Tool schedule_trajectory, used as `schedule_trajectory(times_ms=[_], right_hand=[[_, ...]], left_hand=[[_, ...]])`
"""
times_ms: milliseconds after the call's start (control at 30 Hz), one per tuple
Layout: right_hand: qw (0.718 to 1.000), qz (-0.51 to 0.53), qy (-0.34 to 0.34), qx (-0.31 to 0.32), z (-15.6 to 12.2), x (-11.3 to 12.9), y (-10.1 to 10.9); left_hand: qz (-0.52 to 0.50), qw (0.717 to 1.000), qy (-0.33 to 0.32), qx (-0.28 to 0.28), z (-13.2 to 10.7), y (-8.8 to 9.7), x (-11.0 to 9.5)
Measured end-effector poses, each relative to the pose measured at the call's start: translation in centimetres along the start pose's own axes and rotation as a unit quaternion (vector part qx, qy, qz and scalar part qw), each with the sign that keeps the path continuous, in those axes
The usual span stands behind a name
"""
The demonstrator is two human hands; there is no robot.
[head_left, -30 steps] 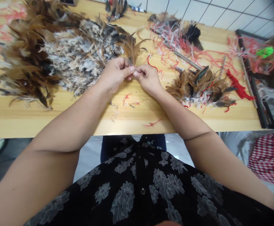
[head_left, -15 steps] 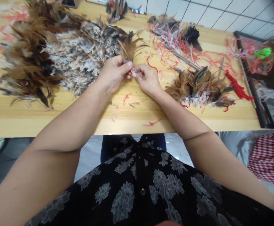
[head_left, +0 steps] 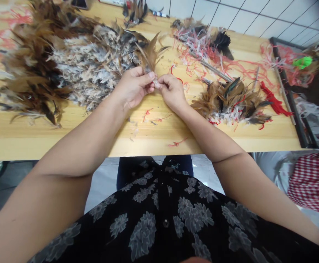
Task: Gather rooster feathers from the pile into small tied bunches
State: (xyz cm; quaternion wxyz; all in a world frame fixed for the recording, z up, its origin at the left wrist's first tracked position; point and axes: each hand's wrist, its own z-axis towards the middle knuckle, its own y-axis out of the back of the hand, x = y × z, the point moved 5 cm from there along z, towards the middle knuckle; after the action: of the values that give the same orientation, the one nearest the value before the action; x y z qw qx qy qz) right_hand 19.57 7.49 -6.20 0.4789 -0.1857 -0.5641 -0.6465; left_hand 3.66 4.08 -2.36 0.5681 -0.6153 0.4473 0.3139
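My left hand (head_left: 137, 84) pinches a small bunch of brown feathers (head_left: 150, 54) by its base, with the tips fanning up and away from me. My right hand (head_left: 172, 90) is closed too, its thumb and fingertips pressed together at the same base, touching my left fingertips. What exactly the right fingers pinch is too small to make out. Left of my hands spreads a large pile of brown and grey-white feathers (head_left: 85, 65). To the right lies a smaller pile of brown feathers (head_left: 228, 98) with white bases and bits of red yarn.
Pink and white strings (head_left: 198, 40) tangle with dark feathers at the back. Thin sticks (head_left: 214, 69) lie there. A red yarn bundle (head_left: 276, 100) sits beside a black-framed tray (head_left: 285, 84) at right. A marker (head_left: 159, 14) is near the wall. Red thread scraps (head_left: 147, 114) dot the wooden table (head_left: 154, 142).
The feather bunch has turned slightly between my fingers, its tips standing more upright. Both hands stay in nearly the same place.
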Motion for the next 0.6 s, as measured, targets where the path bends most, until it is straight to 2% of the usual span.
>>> schedule_trajectory(times_ms=[133, 333, 600], right_hand=[[1.0, 0.002, -0.016, 0.003, 0.0, 0.3, 0.0], [0.999, 0.036, -0.018, -0.003, -0.3, 1.2, 0.3], [0.998, 0.027, -0.046, -0.013, -0.3, 1.7, 0.6]], left_hand=[[-0.004, 1.0, 0.003, -0.003, 0.0, 0.1, 0.0], [-0.046, 0.999, -0.02, -0.016, 0.8, 1.2, 0.0], [-0.037, 0.999, 0.027, -0.001, 0.4, 0.6, 0.5]])
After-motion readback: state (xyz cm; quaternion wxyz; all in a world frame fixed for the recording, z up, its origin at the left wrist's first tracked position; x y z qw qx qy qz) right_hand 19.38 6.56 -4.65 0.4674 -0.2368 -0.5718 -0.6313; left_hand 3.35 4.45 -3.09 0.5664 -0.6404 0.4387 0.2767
